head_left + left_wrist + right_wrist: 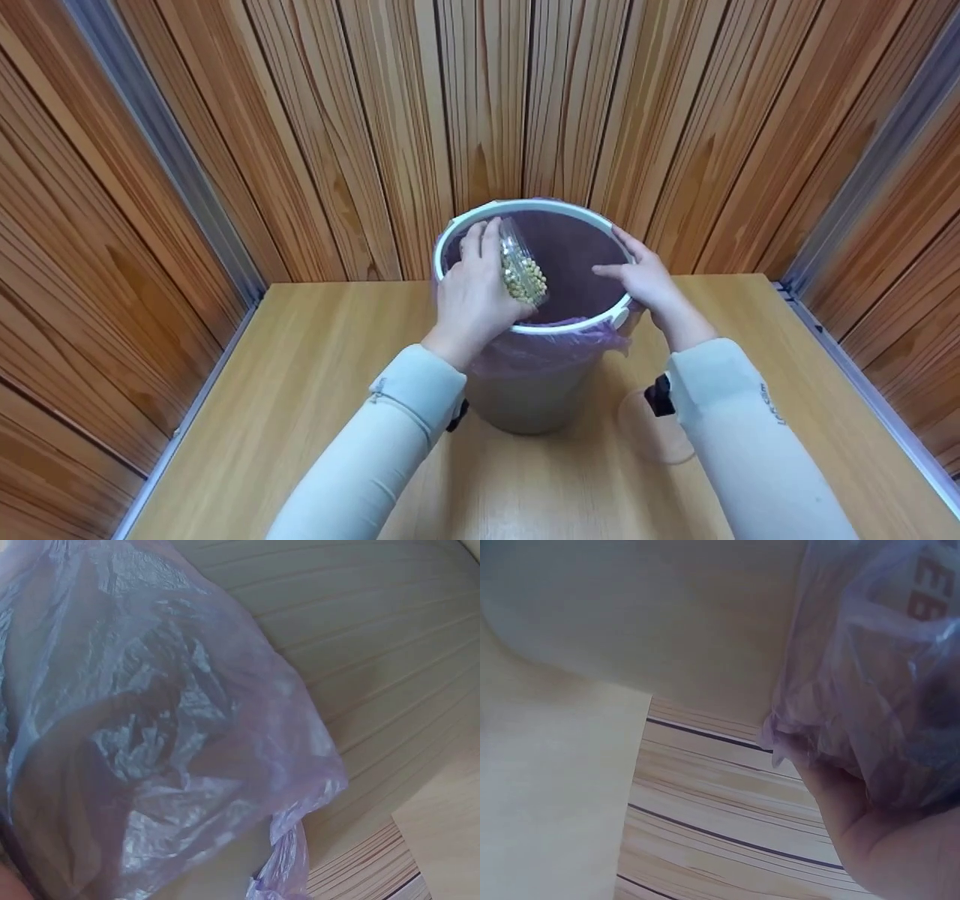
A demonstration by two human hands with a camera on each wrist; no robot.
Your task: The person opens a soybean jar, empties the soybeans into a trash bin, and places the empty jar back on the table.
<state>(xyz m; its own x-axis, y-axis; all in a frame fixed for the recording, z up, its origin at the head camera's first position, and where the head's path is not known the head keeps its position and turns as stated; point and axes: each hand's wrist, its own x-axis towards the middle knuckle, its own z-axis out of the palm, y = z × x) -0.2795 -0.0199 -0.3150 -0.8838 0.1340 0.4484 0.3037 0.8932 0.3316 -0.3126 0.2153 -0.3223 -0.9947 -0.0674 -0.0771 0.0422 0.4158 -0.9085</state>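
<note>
A grey trash bin (525,397) with a white rim stands on the table, lined with a thin purple plastic bag (559,343) folded over the rim. My left hand (476,289) holds a clear plastic jar (514,244) tipped over the bin's mouth. Pale round beans (525,279) lie in the jar, gathered toward its lower right. At the bin's right side, my right hand (651,281) grips the rim, one digit reaching inside. The right wrist view shows this hand (885,840) against the bag's overhang; the left wrist view shows mostly bag (180,735).
A clear round lid (656,427) lies on the wooden table (337,375), right of the bin and partly behind the right sleeve (739,420). Wood-panelled walls (480,97) enclose the table at the back and both sides.
</note>
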